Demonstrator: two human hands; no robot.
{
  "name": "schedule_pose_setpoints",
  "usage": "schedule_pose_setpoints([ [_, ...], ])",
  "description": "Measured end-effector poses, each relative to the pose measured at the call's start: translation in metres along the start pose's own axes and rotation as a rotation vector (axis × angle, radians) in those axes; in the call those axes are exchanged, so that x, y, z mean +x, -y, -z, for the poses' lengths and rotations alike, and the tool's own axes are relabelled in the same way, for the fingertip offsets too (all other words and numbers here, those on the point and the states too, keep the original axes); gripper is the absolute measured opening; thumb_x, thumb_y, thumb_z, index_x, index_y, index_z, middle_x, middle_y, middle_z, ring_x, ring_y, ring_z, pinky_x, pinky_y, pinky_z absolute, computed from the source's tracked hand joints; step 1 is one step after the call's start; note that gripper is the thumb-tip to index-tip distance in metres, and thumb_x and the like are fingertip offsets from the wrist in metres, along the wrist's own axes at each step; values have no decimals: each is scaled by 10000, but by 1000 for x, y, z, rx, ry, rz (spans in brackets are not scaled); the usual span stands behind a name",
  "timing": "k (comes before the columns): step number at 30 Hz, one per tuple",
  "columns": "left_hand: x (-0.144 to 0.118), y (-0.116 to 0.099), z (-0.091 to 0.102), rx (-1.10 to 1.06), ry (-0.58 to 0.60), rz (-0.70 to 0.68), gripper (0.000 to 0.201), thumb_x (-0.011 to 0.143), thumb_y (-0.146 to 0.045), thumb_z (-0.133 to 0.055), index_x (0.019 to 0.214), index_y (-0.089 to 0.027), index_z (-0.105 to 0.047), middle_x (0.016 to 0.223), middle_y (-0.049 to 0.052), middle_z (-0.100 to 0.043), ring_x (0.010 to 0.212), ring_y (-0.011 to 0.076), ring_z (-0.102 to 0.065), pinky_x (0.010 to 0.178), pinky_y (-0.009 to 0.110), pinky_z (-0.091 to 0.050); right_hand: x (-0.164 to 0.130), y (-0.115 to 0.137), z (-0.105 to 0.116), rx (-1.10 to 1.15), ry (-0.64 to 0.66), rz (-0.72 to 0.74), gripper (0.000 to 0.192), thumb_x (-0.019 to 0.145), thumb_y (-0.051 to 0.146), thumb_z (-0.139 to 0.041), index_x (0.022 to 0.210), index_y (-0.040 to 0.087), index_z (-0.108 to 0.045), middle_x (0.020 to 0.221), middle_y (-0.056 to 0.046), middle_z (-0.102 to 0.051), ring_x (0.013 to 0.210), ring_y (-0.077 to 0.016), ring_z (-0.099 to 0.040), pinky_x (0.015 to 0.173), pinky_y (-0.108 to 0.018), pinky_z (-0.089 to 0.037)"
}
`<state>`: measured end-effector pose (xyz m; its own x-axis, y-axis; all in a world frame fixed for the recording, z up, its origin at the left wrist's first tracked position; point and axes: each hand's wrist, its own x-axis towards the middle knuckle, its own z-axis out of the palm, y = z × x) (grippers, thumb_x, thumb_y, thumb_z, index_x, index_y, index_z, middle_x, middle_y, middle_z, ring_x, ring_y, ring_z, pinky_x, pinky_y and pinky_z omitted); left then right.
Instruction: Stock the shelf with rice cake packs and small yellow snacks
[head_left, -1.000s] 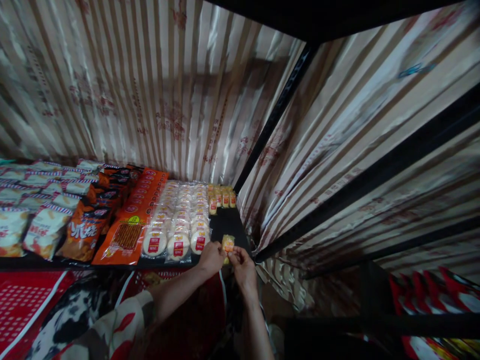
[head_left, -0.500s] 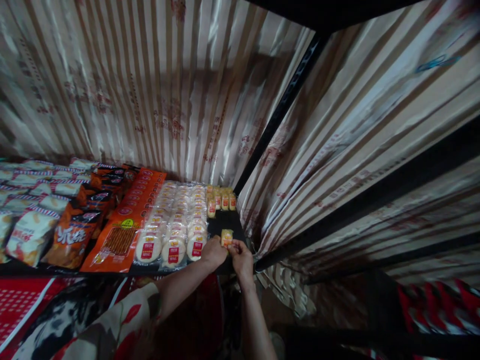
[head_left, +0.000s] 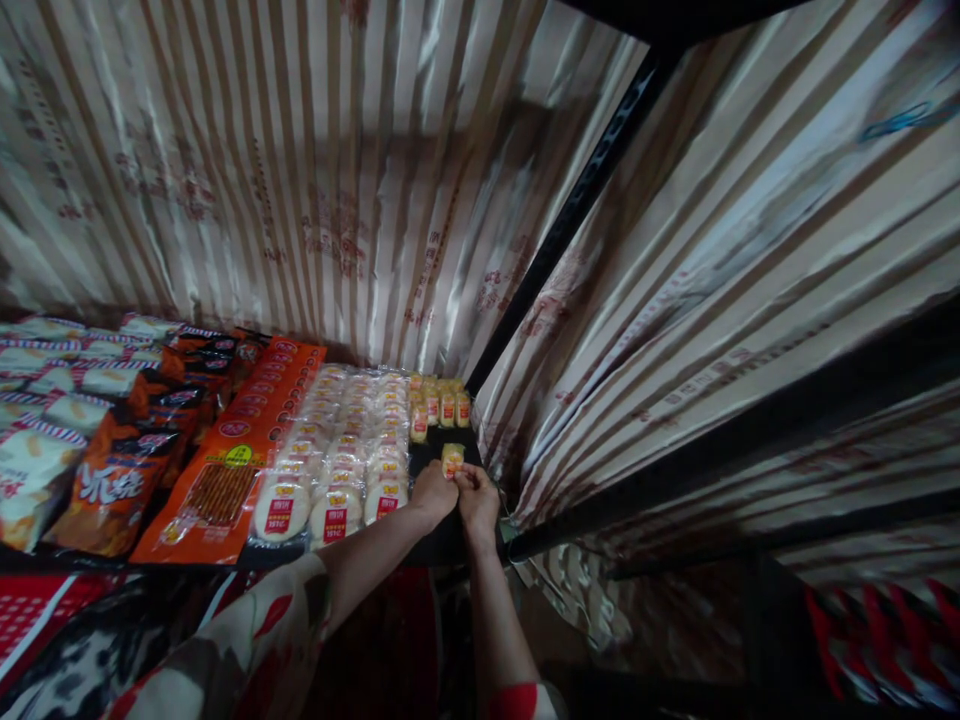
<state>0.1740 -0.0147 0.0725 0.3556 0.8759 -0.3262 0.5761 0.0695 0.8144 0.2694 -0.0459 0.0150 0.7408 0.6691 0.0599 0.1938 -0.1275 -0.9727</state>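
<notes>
A small yellow snack packet (head_left: pixel 452 458) with a red-and-white label is held upright over the dark shelf (head_left: pixel 442 538). My left hand (head_left: pixel 433 492) is closed at its lower left side, the fingers partly hidden behind the hand itself. Pinching its lower right edge are the fingers of my right hand (head_left: pixel 477 500). Behind it, several matching yellow packets (head_left: pixel 448 407) stand grouped at the shelf's back right corner. Just left of my hands lie rows of round white rice crackers (head_left: pixel 335 518) in clear wrappers with red labels.
Farther left are a flat orange bag of stick snacks (head_left: pixel 217 490), orange-and-black snack bags (head_left: pixel 112 485) and white snack bags (head_left: pixel 37 480). A black metal post (head_left: pixel 559 230) rises at the shelf's corner, before striped sheeting (head_left: pixel 300 170). Red packages (head_left: pixel 885 640) show at lower right.
The yellow packet and both hands have shifted slightly farther back on the shelf, toward the grouped packets. My view has moved a little; a red cuff now shows on the right arm.
</notes>
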Motion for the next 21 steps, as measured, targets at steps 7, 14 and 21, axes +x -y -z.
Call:
schedule_pose_setpoints([
  [7, 16, -7, 4, -73, 2, 2, 283, 863, -226, -487, 1093, -103, -597, 1102, 136, -672, 992, 202, -631, 763, 230, -441, 24, -1, -14, -41, 4, 43, 236, 625, 367, -588, 767, 191, -654, 719, -41, -695, 671, -200, -632, 674, -304, -490],
  [14, 24, -13, 12, -154, -23, -53, 272, 867, -171, -435, 1044, -102, -630, 1087, 129, -675, 1008, 210, -619, 823, 247, -451, 45, 4, -28, -148, -28, 67, 221, 654, 361, -558, 761, 203, -671, 710, -40, -700, 667, -202, -630, 653, -291, -479],
  [21, 32, -14, 15, -249, -37, -96, 353, 804, -72, -447, 1117, -113, -603, 1159, 124, -654, 1068, 199, -597, 893, 245, -443, 63, 3, -39, -194, -63, 83, 259, 672, 358, -538, 808, 196, -686, 755, -49, -707, 692, -214, -637, 676, -304, -476],
])
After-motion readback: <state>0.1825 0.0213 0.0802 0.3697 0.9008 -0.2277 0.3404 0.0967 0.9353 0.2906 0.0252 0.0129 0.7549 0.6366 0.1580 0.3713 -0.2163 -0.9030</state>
